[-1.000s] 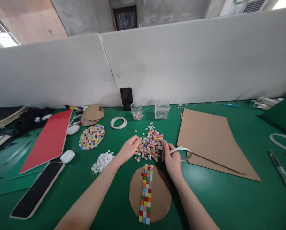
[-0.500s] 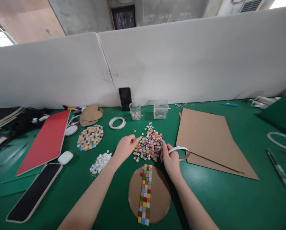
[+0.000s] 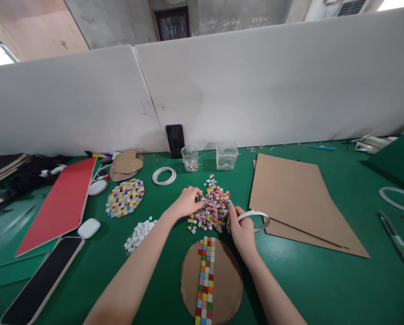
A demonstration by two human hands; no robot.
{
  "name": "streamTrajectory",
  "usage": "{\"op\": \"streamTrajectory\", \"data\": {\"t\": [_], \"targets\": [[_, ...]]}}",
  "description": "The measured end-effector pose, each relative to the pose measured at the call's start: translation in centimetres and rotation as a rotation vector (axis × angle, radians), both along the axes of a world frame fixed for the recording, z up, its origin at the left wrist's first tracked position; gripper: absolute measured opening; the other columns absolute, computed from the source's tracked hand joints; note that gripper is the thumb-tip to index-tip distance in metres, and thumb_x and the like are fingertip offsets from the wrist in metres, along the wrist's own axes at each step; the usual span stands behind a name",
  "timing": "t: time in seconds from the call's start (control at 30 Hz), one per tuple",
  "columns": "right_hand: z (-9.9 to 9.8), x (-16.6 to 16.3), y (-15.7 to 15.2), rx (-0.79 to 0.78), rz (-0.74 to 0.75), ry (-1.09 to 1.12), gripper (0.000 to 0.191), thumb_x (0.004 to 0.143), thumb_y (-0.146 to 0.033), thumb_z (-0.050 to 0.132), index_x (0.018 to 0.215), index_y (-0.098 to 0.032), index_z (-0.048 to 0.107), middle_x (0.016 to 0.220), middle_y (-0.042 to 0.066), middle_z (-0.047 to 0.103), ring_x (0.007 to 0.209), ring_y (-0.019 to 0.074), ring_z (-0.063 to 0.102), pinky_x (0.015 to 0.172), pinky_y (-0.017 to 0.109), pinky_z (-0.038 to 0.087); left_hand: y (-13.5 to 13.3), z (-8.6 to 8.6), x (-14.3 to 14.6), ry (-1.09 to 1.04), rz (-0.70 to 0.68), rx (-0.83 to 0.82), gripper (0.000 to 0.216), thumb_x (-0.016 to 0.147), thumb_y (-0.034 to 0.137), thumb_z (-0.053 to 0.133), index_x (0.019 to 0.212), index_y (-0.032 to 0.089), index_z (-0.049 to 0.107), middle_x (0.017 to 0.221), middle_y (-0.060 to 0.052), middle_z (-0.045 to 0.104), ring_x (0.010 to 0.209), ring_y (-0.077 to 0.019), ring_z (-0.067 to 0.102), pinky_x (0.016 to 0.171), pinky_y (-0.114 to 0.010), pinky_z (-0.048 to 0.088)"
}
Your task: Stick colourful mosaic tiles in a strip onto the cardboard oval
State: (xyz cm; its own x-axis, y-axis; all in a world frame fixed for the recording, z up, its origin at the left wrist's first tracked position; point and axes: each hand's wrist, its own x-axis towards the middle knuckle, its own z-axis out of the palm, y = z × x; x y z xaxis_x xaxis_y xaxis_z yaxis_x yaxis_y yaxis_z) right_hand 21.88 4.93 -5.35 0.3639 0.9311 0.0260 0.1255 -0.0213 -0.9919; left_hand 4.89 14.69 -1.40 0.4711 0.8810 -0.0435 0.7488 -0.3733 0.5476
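A heap of small coloured mosaic tiles [image 3: 213, 205] lies on the green table. My left hand [image 3: 187, 201] is at the heap's left edge, fingers curled and pinched among the tiles; what they hold, if anything, is too small to make out. At the heap's right edge is my right hand [image 3: 239, 224], with a roll of white tape [image 3: 261, 221] hooked on its fingers and the thumb and fingertip pinched near the tiles. Below the heap lies a round cardboard disc [image 3: 227, 280], with a strip of coloured tiles [image 3: 206, 280] running down its middle.
White chips [image 3: 139, 235] and a tile-covered disc [image 3: 125, 197] lie left. Behind are a tape roll [image 3: 164, 176], a plastic cup [image 3: 190, 159], a clear box [image 3: 226, 155] and a phone [image 3: 175, 141]. Cardboard sheets [image 3: 290, 194] lie right; a red board [image 3: 58, 203] lies far left.
My left hand has shifted slightly right and down, from beside the heap to its tiles. My right hand stays at the heap's right edge with the tape. The view has shifted a little.
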Motion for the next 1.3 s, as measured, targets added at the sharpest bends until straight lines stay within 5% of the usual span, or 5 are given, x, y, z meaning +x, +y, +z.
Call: {"op": "streamTrajectory", "data": {"t": [0.17,0.6,0.87,1.3], "targets": [[0.1,0.0,0.0,-0.006,0.003,-0.007,0.043,0.086,-0.056,0.042,0.061,-0.022,0.044,0.042,-0.007,0.039,0.040,0.0113,0.039,0.041,0.022,0.030,-0.8,-0.2,0.2,-0.028,0.034,-0.004,0.015,0.075,0.033,0.057,0.076,0.018,0.052,0.079,-0.006,0.055,0.088,-0.0265,0.051,0.075,-0.038,0.044],[-0.1,0.1,0.0,-0.014,0.004,-0.034,0.043,0.087,-0.056,0.041,0.064,-0.021,0.048,0.042,-0.006,0.041,0.038,0.0118,0.041,0.040,0.023,0.029,-3.0,-0.1,-0.5,-0.264,0.181,-0.051,0.020,0.092,0.036,0.032,0.089,0.020,0.043,0.081,-0.002,0.057,0.070,-0.0148,0.056,0.062,-0.026,0.045],[-0.4,0.1,0.0,-0.016,0.001,-0.040,0.042,0.087,-0.055,0.042,0.063,-0.021,0.047,0.042,-0.006,0.041,0.038,0.0114,0.041,0.040,0.022,0.029,-4.3,0.4,-0.5,-0.121,0.083,0.039,0.026,0.080,0.036,0.058,0.101,0.020,0.055,0.104,-0.007,0.054,0.102,-0.0252,0.048,0.085,-0.038,0.042],[-0.1,0.1,-0.2,-0.029,0.006,-0.040,0.040,0.087,-0.054,0.043,0.064,-0.021,0.048,0.042,-0.006,0.041,0.039,0.0111,0.041,0.041,0.022,0.030,-4.6,-0.9,0.3,-0.085,0.082,0.139,0.005,0.081,0.019,0.052,0.083,0.020,0.047,0.083,-0.003,0.051,0.084,-0.0214,0.049,0.071,-0.032,0.041]]}}
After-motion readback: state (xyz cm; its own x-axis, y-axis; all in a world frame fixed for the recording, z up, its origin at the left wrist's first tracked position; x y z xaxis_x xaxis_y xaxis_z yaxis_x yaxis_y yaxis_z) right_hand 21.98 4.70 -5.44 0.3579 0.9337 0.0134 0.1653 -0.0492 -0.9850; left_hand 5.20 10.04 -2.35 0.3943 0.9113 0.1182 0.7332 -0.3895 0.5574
